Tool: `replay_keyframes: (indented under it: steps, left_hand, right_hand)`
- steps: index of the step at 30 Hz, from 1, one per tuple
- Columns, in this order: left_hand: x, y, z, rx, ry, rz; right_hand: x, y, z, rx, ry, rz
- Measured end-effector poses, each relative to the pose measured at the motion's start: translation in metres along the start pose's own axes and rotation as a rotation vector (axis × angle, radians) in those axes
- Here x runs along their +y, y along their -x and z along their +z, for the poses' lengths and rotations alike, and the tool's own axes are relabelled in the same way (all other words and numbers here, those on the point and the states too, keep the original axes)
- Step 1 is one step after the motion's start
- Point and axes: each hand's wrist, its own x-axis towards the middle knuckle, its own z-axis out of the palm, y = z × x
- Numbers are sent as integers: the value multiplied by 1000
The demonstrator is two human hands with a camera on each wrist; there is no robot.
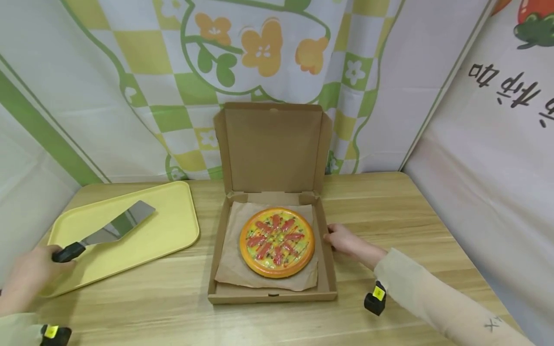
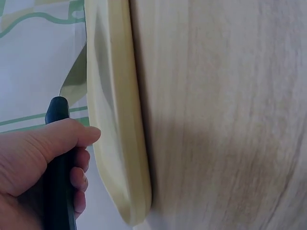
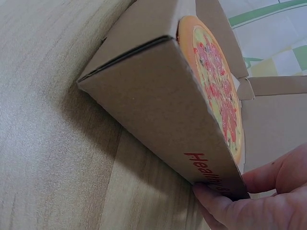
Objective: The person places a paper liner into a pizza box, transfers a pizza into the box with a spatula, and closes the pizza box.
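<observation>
Pale wood bench (image 1: 164,312) fills the lower frame. At lower left, the left hand (image 1: 34,269) grips the spatula (image 1: 118,228) over the yellow tray (image 1: 162,235); right of centre, the right hand (image 1: 344,240) pinches the wall of the open box (image 1: 272,149), where the pizza (image 1: 277,242) lies on paper (image 1: 231,262). Probably it is best to hold this box firmly, without bending its wall.

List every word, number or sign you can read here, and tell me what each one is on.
"Health", in red, on the side of the pizza box; the lettering after it is too blurred to be sure of.
"柿" and "如", upside down, on the right-hand wall sheet; another character is cut off.
Too unclear: dark marks on the right sleeve.
Too small: yellow tags at both wrists.
</observation>
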Motion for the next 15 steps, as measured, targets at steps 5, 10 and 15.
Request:
replay_keyframes:
  steps: [5, 10, 15]
  left_hand:
    - [-3, 0, 3, -29, -7, -48]
    - [-7, 2, 7, -59, -7, -30]
    - [-11, 3, 8, -107, 11, -3]
  right_hand:
    - [50, -36, -12, -12, 5, 4]
    - [16, -12, -5, -13, -2, 0]
    - [-58, 36, 16, 43, 41, 90]
